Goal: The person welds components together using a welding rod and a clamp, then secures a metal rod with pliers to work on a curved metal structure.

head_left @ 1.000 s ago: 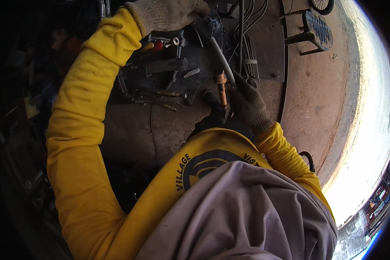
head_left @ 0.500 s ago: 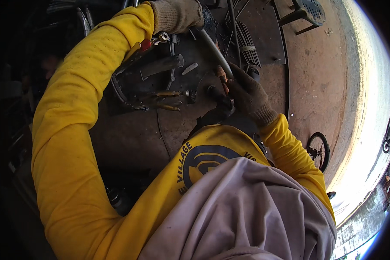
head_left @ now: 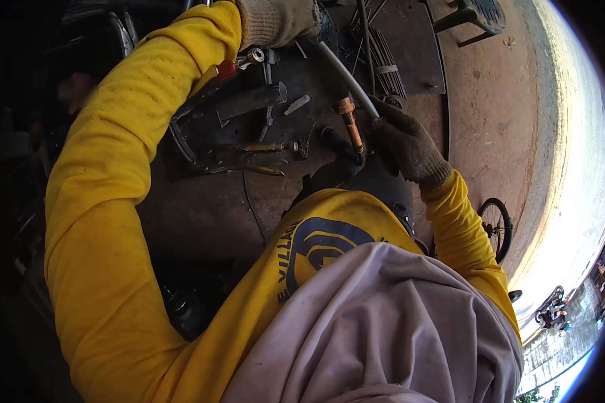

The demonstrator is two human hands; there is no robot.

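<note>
My right hand (head_left: 410,144), in a brown knit glove, is closed around the lower end of a grey metal pipe (head_left: 348,79). The pipe slants up and left from it, its far end close to my left hand. At the top edge is my left hand (head_left: 279,21), also gloved; its fingers are cut off or in shadow, so its grip does not show. Just left of my right hand is a copper-coloured cylindrical tool (head_left: 350,124) with a wider head. On the dark bench beneath my left arm lie a short hollow tube (head_left: 252,101) and a pale flat piece (head_left: 297,105).
A red-handled brass-ended tool (head_left: 226,68) lies beside my left forearm, with brass-coloured hand tools (head_left: 255,147) nearer me. A tied bundle of thin rods (head_left: 386,70) rests at the bench's right. Beyond are a dark chair (head_left: 476,19) and a bicycle wheel (head_left: 496,230).
My right hand has moved right and slightly nearer me, drawing the pipe the same way. More of the copper-coloured tool now shows. The left hand has barely moved.
</note>
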